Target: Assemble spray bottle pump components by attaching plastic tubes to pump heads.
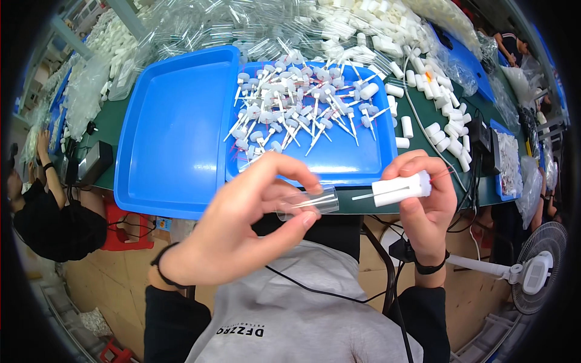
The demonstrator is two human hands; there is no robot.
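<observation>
My left hand point(260, 212) is closed on a short clear plastic tube point(311, 203), thumb below and fingers above. In my right hand point(426, 202) is a white cylinder point(399, 189) with a thin white rod poking out of its left end and red wires behind its right end. The tube and the cylinder face each other, with a small gap between the tube and the rod's tip. Beyond both hands, a blue tray point(357, 164) carries many small grey-and-white parts point(290, 103) with thin stems and red wires.
A second blue tray point(172, 133) lies to the left. White cylinders point(445, 115) cover the table's right side, and clear tubes point(200, 27) are heaped at the back. A white fan point(535, 272) stands at lower right. Another person point(51, 206) sits at far left.
</observation>
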